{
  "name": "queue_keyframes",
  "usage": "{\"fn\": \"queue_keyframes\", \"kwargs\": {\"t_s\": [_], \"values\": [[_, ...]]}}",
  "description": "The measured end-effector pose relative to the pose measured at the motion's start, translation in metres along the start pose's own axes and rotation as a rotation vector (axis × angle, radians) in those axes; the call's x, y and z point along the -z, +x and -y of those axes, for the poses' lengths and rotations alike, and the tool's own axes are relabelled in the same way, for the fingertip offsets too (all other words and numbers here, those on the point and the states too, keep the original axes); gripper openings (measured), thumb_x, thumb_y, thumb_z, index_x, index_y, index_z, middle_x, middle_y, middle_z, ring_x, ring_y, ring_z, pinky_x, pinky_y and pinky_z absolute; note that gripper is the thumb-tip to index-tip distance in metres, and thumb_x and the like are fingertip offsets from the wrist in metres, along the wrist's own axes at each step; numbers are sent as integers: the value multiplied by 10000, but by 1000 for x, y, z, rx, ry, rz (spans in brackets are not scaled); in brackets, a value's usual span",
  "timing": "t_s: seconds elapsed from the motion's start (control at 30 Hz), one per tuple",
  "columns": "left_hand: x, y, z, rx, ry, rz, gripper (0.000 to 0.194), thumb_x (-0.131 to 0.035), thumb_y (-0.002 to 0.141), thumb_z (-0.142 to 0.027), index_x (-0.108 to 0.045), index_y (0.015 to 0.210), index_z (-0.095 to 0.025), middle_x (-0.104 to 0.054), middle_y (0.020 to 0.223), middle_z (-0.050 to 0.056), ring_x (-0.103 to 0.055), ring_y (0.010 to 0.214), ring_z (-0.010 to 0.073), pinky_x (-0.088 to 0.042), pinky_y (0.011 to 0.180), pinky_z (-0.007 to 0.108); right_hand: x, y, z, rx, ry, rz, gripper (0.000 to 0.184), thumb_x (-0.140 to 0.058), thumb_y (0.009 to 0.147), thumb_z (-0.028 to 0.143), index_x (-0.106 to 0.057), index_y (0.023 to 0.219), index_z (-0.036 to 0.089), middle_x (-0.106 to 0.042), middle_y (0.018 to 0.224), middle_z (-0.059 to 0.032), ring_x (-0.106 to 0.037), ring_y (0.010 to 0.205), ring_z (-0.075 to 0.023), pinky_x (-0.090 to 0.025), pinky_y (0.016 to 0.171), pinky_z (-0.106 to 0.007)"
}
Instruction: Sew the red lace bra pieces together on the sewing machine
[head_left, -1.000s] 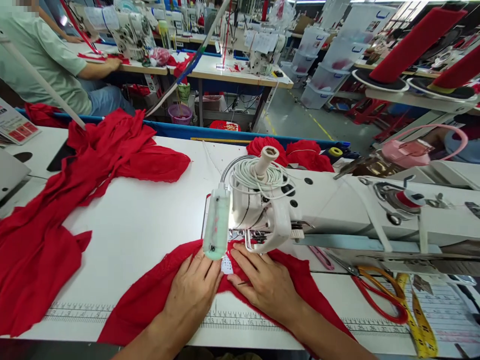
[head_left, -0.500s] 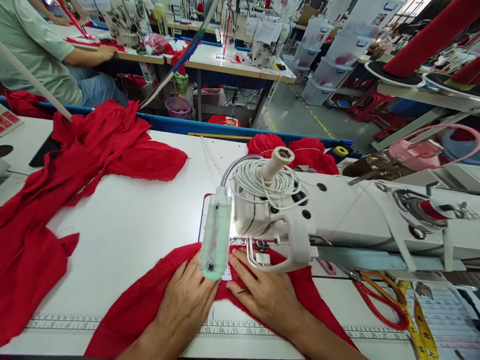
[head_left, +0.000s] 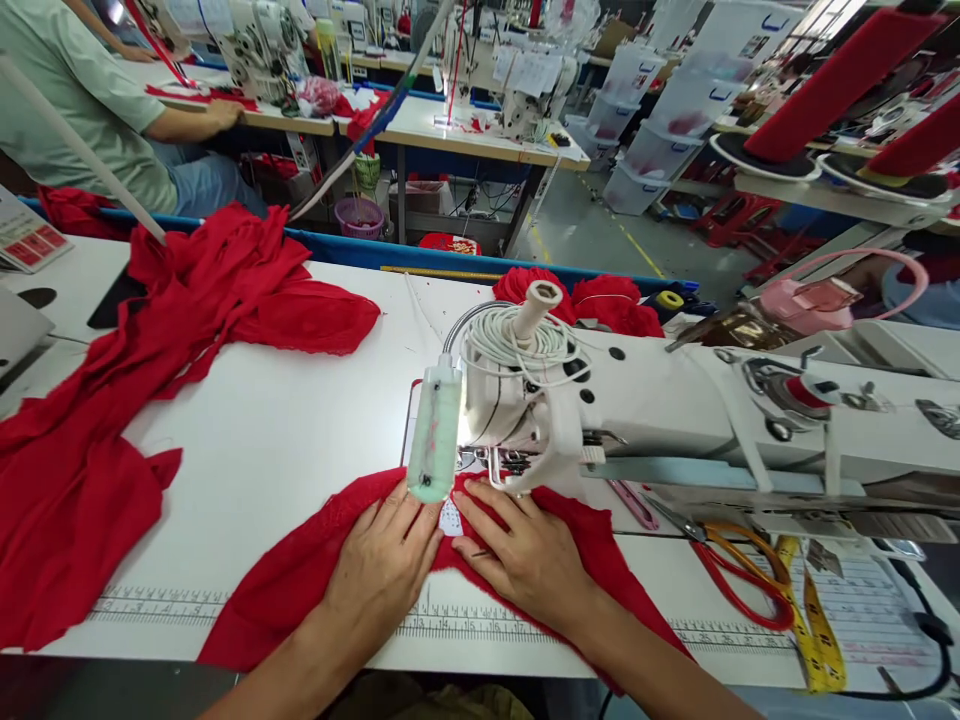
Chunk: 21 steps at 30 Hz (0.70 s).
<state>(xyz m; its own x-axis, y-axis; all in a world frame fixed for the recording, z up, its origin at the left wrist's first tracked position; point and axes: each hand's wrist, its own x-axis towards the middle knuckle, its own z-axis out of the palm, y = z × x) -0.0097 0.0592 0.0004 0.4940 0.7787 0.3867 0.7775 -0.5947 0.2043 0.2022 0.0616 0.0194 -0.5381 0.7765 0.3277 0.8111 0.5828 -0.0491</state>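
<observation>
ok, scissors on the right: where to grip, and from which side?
Grip the red and orange handle loops, probably with the right hand, from above on the person's side. The scissors look to lie flat, loops toward the person, blades pointing away and left. The yellow tape measure lies close beside the loops, so I'd avoid snagging it.

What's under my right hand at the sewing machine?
Red cloth lies under your right hand, showing on both sides of it, with the white table around. The part directly beneath the hand is covered, so any folds there can't be seen.
</observation>
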Motion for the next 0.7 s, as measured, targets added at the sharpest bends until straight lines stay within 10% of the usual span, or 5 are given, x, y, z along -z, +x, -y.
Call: {"fn": "queue_keyframes", "kwargs": {"t_s": [0.5,0.7], "values": [[6,6,1,-31,-21,42,386,-450,1004,-187,-540,1369,-100,-611,1387,156,-569,1292,317,-556,981,459,11,6,3,-9,75,73,386,-595,965,385,-645,1289,183,-668,1293,-105,-602,1167,-246,-588,613,-251],[48,-20,-23,64,-247,-46,314,-473,1020,-244,-570,1312,-181,-653,1294,115,-610,1207,260,-554,1003,406,27,-1,6,2,51,-70,339,-526,1007,377,-677,1227,168,-678,1282,-118,-631,1169,-245,-600,675,-252]]}}
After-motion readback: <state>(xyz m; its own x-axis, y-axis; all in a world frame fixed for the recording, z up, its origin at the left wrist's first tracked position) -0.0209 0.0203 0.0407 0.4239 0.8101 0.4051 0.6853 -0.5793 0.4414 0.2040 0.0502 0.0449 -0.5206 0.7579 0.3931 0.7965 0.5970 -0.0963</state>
